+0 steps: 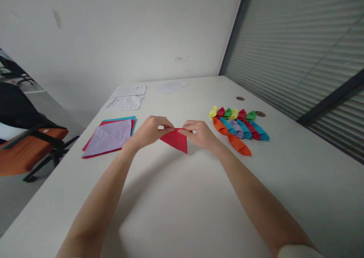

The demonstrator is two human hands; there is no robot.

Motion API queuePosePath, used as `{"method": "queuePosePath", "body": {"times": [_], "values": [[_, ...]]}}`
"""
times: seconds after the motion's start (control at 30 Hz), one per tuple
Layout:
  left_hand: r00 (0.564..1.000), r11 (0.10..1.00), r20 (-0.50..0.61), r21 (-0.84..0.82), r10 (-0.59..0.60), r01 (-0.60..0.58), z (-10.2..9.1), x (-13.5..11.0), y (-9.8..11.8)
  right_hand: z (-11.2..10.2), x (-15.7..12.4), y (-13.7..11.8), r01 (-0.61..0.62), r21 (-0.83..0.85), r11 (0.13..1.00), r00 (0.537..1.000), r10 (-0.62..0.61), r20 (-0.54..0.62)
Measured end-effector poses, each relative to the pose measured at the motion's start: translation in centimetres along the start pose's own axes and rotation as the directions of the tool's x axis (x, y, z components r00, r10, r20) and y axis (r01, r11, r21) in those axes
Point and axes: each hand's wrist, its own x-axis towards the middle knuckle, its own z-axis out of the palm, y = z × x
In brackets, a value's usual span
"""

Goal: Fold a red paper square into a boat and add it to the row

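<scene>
A red paper (176, 140) folded into a triangle is held just above the white table (182, 205), its point hanging toward me. My left hand (150, 129) pinches its upper left edge with curled fingers. My right hand (199, 132) pinches the upper right edge the same way. Both forearms reach in from the bottom of the view. A stack of coloured paper sheets (109, 136) with a creased lilac sheet on top lies left of my left hand. Several finished folded paper pieces (239, 127) in many colours lie in rows right of my right hand.
Printed white papers (126, 97) lie at the table's far left, another sheet (171, 86) further back. Two round cable holes (259, 114) sit near the blinds on the right. An orange and black office chair (25, 144) stands left of the table.
</scene>
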Motion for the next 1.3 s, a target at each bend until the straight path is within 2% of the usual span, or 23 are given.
{"method": "queuePosePath", "body": {"times": [0.17,0.4,0.67,0.9,1.13,1.3], "values": [[0.999,1.0,-0.045,-0.003,0.011,-0.011,-0.1,0.0,0.3,0.0,0.1,-0.2,-0.012,0.078,0.997,0.996,0.019,-0.083],[0.999,0.998,-0.046,-0.063,-0.012,0.009,0.0,0.0,0.3,-0.3,-0.1,-0.5,0.021,0.134,0.991,0.999,-0.017,-0.028],[0.976,0.976,-0.132,-0.154,-0.173,0.152,-0.1,0.2,0.0,-0.4,0.3,0.1,-0.034,0.072,0.997,0.988,0.045,-0.146],[0.991,0.985,-0.002,-0.114,-0.134,0.133,0.6,0.2,-0.5,-0.4,0.1,0.1,0.012,-0.003,1.0,0.996,-0.012,-0.09],[0.994,0.979,-0.087,-0.195,-0.072,0.054,1.7,0.8,0.9,0.2,0.2,-0.2,0.063,-0.038,0.997,0.998,-0.063,-0.013],[0.974,0.973,-0.188,-0.214,-0.126,0.085,2.1,0.8,0.2,0.3,0.3,0.0,0.052,-0.068,0.996,0.997,-0.055,-0.058]]}}
